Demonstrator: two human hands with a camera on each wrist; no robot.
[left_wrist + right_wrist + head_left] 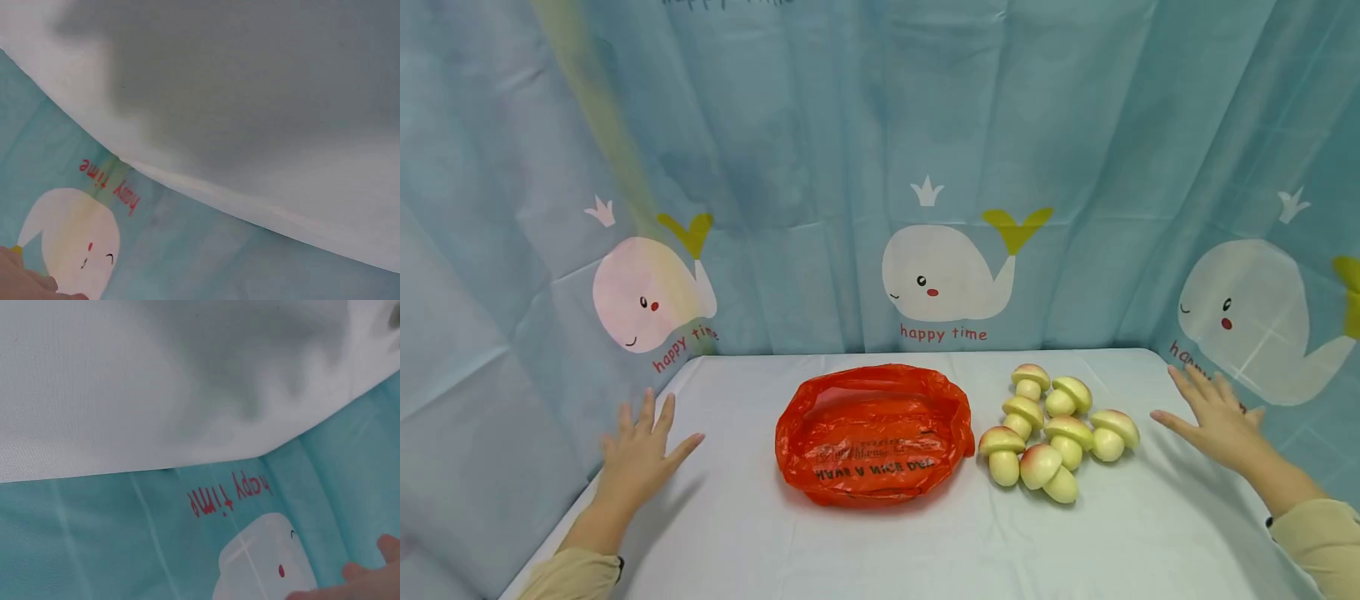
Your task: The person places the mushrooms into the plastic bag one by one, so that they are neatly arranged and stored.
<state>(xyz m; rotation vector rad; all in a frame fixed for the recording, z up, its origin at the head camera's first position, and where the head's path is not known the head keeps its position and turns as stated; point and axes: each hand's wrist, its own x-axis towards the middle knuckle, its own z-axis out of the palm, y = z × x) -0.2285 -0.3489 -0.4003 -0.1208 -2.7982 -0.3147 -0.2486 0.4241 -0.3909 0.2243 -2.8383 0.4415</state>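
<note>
A red plastic bag [872, 450] with printed lettering lies on the white table, its mouth spread wide and facing up. To its right sits a loose cluster of several yellow-green toy mushrooms [1067, 442] with reddish tinges on their caps. My left hand [638, 457] hovers over the table's left side, fingers spread, holding nothing. On the far right my right hand [1221, 421] is also raised with spread fingers and touches nothing; the mushrooms are the things nearest to it. Only some fingers of each hand show at the bottom corners of the wrist views.
A white cloth covers the table [887, 550]. Blue curtains [820, 167] printed with whales hang behind it and along both sides, close to the table's edges. Both hands cast soft shadows on the cloth.
</note>
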